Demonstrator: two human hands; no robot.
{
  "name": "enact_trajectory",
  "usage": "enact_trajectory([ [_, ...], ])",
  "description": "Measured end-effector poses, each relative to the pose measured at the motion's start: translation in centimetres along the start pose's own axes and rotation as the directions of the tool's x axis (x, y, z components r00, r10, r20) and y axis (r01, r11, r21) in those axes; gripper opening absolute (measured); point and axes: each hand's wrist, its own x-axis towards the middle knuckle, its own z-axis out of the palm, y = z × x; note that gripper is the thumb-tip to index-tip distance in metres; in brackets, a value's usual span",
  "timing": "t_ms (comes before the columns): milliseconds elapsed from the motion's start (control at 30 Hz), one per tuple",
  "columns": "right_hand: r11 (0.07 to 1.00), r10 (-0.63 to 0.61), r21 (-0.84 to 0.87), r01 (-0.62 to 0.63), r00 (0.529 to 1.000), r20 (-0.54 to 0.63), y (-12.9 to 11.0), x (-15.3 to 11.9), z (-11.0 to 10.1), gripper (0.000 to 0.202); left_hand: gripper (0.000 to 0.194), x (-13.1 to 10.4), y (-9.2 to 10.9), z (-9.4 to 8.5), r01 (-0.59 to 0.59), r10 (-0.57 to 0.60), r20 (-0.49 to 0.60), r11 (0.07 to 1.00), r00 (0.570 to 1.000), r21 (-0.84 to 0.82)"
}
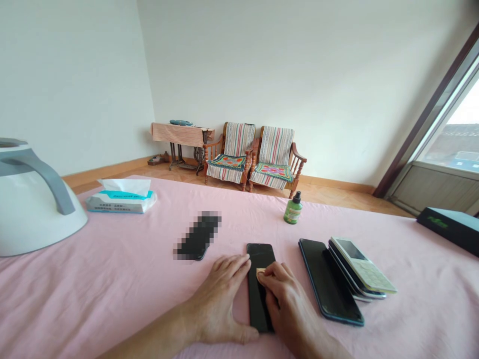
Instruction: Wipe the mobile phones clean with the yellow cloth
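Note:
A black phone [258, 311] lies face up on the pink cloth [142, 279], between my hands. My left hand [219, 299] rests along its left edge, with the thumb spread away from the fingers and touching the phone near its lower end. My right hand [286, 294] pinches a small tan cloth or pad [261, 271] against the screen. To the right are a larger dark phone [329, 279] and a stack of devices topped by a pale keypad phone [362, 264]. Another dark phone [200, 237], partly pixelated, lies to the upper left.
A green spray bottle [293, 210] stands beyond the phones. At the left are a tissue pack [121, 201] and a large white kettle [37, 209]. A black box [449, 229] sits at the right edge; chairs [271, 157] stand behind the cloth.

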Motion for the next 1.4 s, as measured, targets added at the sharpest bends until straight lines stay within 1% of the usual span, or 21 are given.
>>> enact_trajectory([
  [67, 1.000, -0.007, -0.014, 0.007, 1.000, 0.016, -0.3, -0.7, 0.0, 0.034, 0.108, 0.0, -0.2, 0.0, -0.013, 0.013, 0.016, 1.000, 1.000, -0.002],
  [133, 0.999, -0.006, -0.041, 0.007, 1.000, 0.027, -0.2, -0.6, -0.2, 0.032, 0.106, 0.1, -0.3, 0.0, -0.020, 0.020, 0.018, 1.000, 1.000, -0.001],
  [200, 0.998, -0.004, -0.069, 0.004, 1.000, 0.002, 0.5, 0.3, -0.6, 0.030, 0.103, 0.1, -0.4, 0.1, -0.024, 0.024, 0.009, 1.000, 1.000, -0.002],
  [333, 0.996, -0.018, -0.092, 0.006, 0.991, -0.135, 2.6, 3.0, -1.0, 0.027, 0.104, 0.2, -0.4, 0.1, -0.029, 0.029, 0.002, 1.000, 1.000, -0.003],
  [433, 0.996, 0.009, -0.088, -0.022, 0.989, -0.148, 3.6, 4.0, -0.7, 0.027, 0.103, 0.2, -0.3, 0.0, -0.034, 0.034, 0.013, 0.999, 0.999, 0.002],
  [500, 0.997, 0.014, -0.070, -0.024, 0.991, -0.130, 3.3, 3.6, -0.2, 0.028, 0.103, 0.2, -0.3, -0.1, -0.035, 0.035, 0.012, 0.999, 0.999, 0.000],
  [600, 1.000, 0.005, -0.008, -0.006, 0.997, -0.081, 1.8, 1.8, 0.3, 0.029, 0.106, 0.2, -0.3, 0.0, -0.020, 0.020, 0.007, 1.000, 1.000, 0.003],
  [667, 0.999, -0.004, 0.041, 0.006, 0.999, -0.048, 0.9, 0.6, 0.4, 0.029, 0.106, 0.2, -0.3, 0.1, -0.008, 0.008, 0.002, 1.000, 1.000, 0.002],
  [733, 0.998, -0.011, 0.062, 0.013, 0.999, -0.032, 0.6, 0.3, 0.2, 0.029, 0.105, 0.2, -0.2, 0.1, -0.007, 0.007, -0.003, 1.000, 1.000, -0.003],
  [800, 0.999, -0.009, 0.035, 0.010, 0.999, -0.032, 1.1, 1.0, 0.0, 0.030, 0.108, 0.2, 0.0, 0.0, -0.006, 0.006, -0.008, 1.000, 1.000, 0.003],
  [900, 0.998, 0.007, -0.059, -0.010, 0.999, -0.053, 2.2, 2.9, -0.3, 0.031, 0.109, 0.2, 0.3, -0.2, 0.003, -0.003, -0.002, 1.000, 1.000, 0.031],
  [967, 0.994, 0.016, -0.103, -0.022, 0.998, -0.067, 2.3, 3.6, -0.3, 0.031, 0.108, 0.2, 0.4, -0.3, 0.001, -0.001, 0.005, 0.999, 1.000, 0.039],
  [1067, 0.995, 0.004, -0.099, -0.010, 0.998, -0.064, 1.5, 2.9, 0.1, 0.030, 0.108, 0.2, 0.3, -0.2, 0.003, -0.003, 0.001, 0.999, 1.000, 0.042],
  [1133, 0.998, -0.017, -0.062, 0.015, 0.999, -0.036, 1.0, 2.0, 0.5, 0.030, 0.109, 0.2, 0.1, -0.1, 0.008, -0.008, -0.005, 0.999, 1.000, 0.042],
  [1200, 0.999, -0.035, -0.032, 0.034, 0.999, -0.024, 1.0, 1.8, 0.8, 0.030, 0.108, 0.2, 0.0, 0.0, 0.006, -0.006, -0.011, 0.999, 1.000, 0.044],
  [1333, 0.998, -0.024, -0.066, 0.019, 0.997, -0.068, 2.1, 3.3, 1.1, 0.030, 0.107, 0.2, 0.2, -0.2, -0.010, 0.011, -0.010, 0.998, 1.000, 0.059],
  [1400, 0.996, -0.016, -0.093, 0.008, 0.996, -0.086, 2.2, 3.8, 1.2, 0.030, 0.108, 0.2, 0.3, -0.3, -0.010, 0.010, -0.005, 0.998, 1.000, 0.064],
])
